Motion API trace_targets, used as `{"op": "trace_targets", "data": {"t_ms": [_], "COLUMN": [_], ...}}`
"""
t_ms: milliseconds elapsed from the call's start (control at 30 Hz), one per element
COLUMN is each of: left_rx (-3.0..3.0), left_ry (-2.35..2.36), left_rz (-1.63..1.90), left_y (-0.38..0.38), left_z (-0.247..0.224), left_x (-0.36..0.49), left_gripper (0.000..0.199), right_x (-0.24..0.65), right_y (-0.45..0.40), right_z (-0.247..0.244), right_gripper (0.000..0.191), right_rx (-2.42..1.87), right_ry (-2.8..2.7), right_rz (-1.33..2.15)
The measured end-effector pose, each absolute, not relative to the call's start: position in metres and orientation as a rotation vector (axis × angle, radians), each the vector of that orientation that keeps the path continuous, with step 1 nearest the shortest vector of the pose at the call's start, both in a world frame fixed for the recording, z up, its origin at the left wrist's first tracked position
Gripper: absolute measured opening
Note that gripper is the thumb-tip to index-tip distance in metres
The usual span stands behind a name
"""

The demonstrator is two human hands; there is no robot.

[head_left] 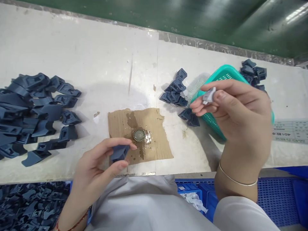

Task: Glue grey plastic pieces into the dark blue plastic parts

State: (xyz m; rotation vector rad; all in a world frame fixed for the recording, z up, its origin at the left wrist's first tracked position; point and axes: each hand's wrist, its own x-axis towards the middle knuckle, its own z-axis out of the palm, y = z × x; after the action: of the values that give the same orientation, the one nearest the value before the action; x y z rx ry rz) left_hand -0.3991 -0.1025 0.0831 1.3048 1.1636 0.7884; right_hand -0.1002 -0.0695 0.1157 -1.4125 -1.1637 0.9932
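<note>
At the far left, a pile of dark blue parts (43, 110) is spread over the white counter (96, 57), and below the counter's near edge a heap of similar parts (31, 199) is seen. To the right of the pile, a single blue part (119, 153) is held by the left hand (96, 170), the grip being narrowed to its width between thumb and fingers; it is seen above the near left corner of a piece of cardboard (117, 120). The cardboard is marked by wet stains, and a small round cap (139, 135) is set near its middle. Farther right, a cluster of parts (176, 86) is placed on the counter, and a smaller group (189, 117) is left near a green basket (226, 68). In front of the basket, a small pale piece (209, 95) is held by the right hand (246, 114), whose grip is pinched narrow around it, raised off the counter. Beyond the basket, more parts (253, 71) are bunched, and at the far right a printed sheet (291, 130) is laid flat.
</note>
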Motion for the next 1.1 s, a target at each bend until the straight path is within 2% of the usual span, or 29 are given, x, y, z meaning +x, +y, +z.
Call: {"op": "trace_targets", "data": {"t_ms": [100, 233, 333, 367, 533, 700, 800, 1100], "left_rx": [1.409, 1.392, 1.427, 1.446, 1.503, 1.614, 1.616, 1.453], "left_ry": [1.064, 1.072, 1.071, 1.06, 0.911, 0.924, 0.929, 0.946], "left_rz": [0.789, 0.821, 0.805, 0.792, 0.82, 0.809, 0.791, 0.773], "left_y": [-0.1, -0.1, -0.103, -0.104, -0.105, -0.101, -0.1, -0.111], "left_z": [0.074, 0.068, 0.07, 0.071, 0.072, 0.071, 0.069, 0.059], "left_x": [-0.407, -0.411, -0.409, -0.409, -0.407, -0.404, -0.403, -0.406], "left_gripper": [0.012, 0.022, 0.009, 0.003, 0.019, 0.011, 0.02, 0.015], "right_x": [-0.113, -0.126, -0.136, -0.139, -0.155, -0.165, -0.17, -0.174], "right_y": [-0.069, -0.068, -0.069, -0.07, -0.079, -0.082, -0.082, -0.08], "right_z": [0.108, 0.095, 0.089, 0.087, 0.081, 0.074, 0.071, 0.07], "right_gripper": [0.009, 0.016, 0.021, 0.021, 0.013, 0.012, 0.014, 0.01], "right_rx": [-1.335, -1.294, -1.26, -1.263, -1.331, -1.192, -1.141, -1.109], "right_ry": [-1.137, -1.168, -1.22, -1.252, -1.548, -1.956, -2.075, -2.073], "right_rz": [1.205, 1.312, 1.332, 1.314, 1.107, 0.903, 0.801, 0.849]}}
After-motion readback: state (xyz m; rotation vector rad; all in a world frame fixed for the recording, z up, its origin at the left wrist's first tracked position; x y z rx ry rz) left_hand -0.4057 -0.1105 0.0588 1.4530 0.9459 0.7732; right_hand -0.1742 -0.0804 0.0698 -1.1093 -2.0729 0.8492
